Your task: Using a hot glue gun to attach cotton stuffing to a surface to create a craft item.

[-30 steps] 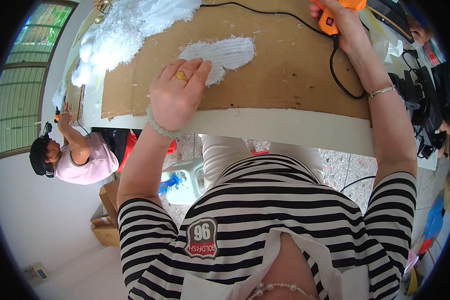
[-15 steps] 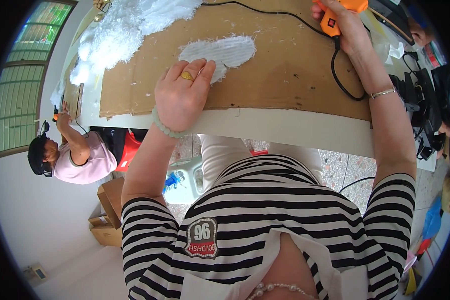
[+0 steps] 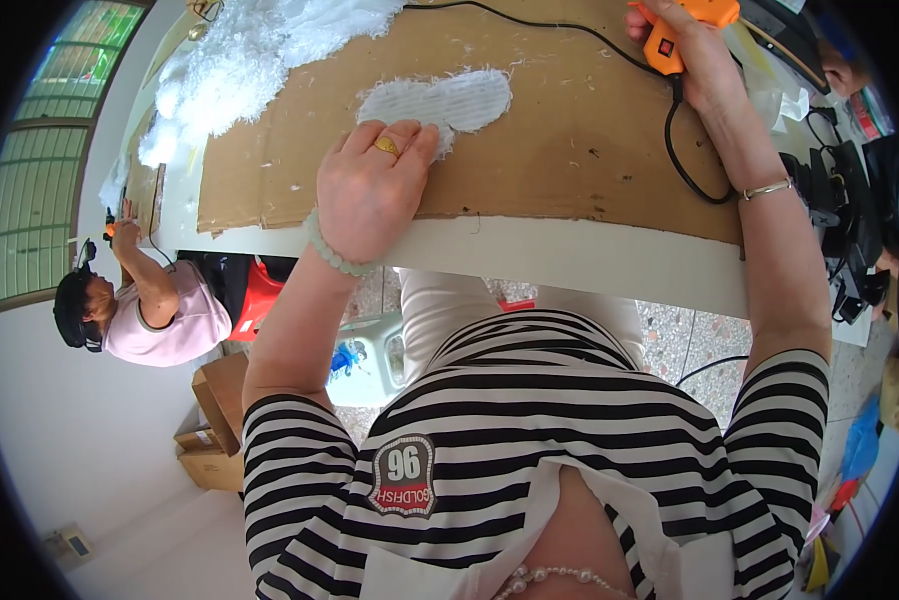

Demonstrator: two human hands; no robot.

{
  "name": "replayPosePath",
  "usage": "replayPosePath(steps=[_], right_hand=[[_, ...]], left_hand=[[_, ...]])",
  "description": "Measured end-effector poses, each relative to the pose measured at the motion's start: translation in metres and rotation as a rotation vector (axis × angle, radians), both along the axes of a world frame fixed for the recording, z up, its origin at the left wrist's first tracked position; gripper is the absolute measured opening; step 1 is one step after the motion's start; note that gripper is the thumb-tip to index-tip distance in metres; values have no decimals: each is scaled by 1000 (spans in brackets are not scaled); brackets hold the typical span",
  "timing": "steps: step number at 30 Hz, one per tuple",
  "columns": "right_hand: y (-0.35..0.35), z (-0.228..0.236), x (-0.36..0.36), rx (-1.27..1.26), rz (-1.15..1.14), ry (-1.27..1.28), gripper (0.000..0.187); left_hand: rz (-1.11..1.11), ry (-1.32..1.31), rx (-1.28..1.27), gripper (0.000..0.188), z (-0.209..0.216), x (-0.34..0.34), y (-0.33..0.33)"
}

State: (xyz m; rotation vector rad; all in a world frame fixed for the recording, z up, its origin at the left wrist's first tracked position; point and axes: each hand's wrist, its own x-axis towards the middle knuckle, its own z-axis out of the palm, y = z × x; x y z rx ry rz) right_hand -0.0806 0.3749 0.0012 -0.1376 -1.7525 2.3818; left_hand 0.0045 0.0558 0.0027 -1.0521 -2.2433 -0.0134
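Note:
A white, frayed piece of ribbed fabric [image 3: 470, 100] lies flat on the brown cardboard sheet [image 3: 560, 170]. My left hand [image 3: 378, 185] rests at its near edge, fingers curled together on the fabric and covering part of it. At the upper right, my right hand [image 3: 705, 65] is wrapped round the handle of an orange glue gun [image 3: 663, 48], which has a small red switch. A black cord runs from the handle's lower end. The glue gun's front end is cut off by the top of the picture.
Fluffy white material [image 3: 235, 75] is heaped at the far left of the cardboard. Another black cord [image 3: 530, 22] crosses the far side. Black devices [image 3: 840, 215] crowd the right end of the table. At left, another person [image 3: 170, 310] works with an orange tool.
My left hand has shifted slightly to the right, and its fingers cover more of the fabric's near edge. My right hand with the glue gun has barely moved.

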Motion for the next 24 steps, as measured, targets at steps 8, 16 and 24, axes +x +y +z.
replayPosePath(steps=[8,16,24], right_hand=[[0,9,1,35,-11,40,19],[2,22,3,-94,-115,63,22],[4,40,14,-93,-210,71,25]], left_hand=[[-1,-57,-32,23,1,-1,-3],[9,-83,-14,24,1,1,-6],[9,-97,27,26,-4,2,-7]])
